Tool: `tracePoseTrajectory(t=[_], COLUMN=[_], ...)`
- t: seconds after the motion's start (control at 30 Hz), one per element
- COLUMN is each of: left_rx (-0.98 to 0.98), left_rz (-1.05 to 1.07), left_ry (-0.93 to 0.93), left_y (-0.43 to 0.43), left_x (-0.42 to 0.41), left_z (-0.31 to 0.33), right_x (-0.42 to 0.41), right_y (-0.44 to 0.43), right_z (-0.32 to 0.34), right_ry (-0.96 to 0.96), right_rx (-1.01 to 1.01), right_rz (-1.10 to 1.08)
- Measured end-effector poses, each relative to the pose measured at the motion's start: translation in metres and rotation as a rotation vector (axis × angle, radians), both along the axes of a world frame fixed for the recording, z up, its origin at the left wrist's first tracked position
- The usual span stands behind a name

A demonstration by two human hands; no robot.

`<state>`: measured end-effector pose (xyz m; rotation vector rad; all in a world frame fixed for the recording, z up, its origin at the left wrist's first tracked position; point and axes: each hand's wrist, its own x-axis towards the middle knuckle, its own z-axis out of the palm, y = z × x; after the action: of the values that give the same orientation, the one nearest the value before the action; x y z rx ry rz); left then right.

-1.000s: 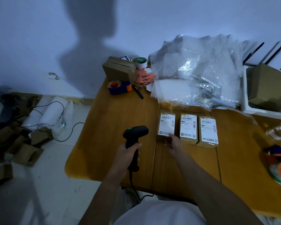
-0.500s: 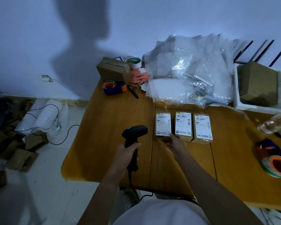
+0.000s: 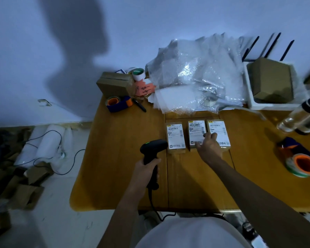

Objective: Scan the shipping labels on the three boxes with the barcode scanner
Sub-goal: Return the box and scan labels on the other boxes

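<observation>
Currently left hand (image 3: 148, 171) wraps the barcode scanner (image 3: 153, 149) grip, head beside the left box (image 3: 175, 137). Right hand (image 3: 208, 146), fingers spread, rests across the middle box (image 3: 197, 134) and right box (image 3: 219, 132) on the table (image 3: 123, 158). Risk: that hand covering a barcode could cause a misread.

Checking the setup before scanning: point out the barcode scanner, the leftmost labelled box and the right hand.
barcode scanner (image 3: 153, 146), head view, on its black head.
leftmost labelled box (image 3: 175, 136), head view, middle of its white label.
right hand (image 3: 209, 147), head view, back of the hand.
</observation>
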<state>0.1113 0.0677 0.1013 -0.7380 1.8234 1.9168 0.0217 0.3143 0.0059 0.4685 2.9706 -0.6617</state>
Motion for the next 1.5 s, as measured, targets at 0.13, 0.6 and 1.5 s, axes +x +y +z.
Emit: tracePoseTrajectory(t=[0.13,0.6,1.5], left_rx=[-0.004,-0.018,0.001], left_rz=[0.023,0.028,0.028], left_ry=[-0.011,-0.044,-0.045], left_y=[0.000,-0.003,-0.005], left_x=[-0.001,0.001,0.002], left_z=[-0.001,-0.004,0.000], right_x=[-0.004,-0.015,-0.033], right_y=[0.000,-0.008,-0.015], right_z=[0.001,0.008,0.011], right_ry=[-0.100,-0.207,-0.319], right_rx=[0.058,0.109,0.057], right_rz=[0.037,0.039,0.010])
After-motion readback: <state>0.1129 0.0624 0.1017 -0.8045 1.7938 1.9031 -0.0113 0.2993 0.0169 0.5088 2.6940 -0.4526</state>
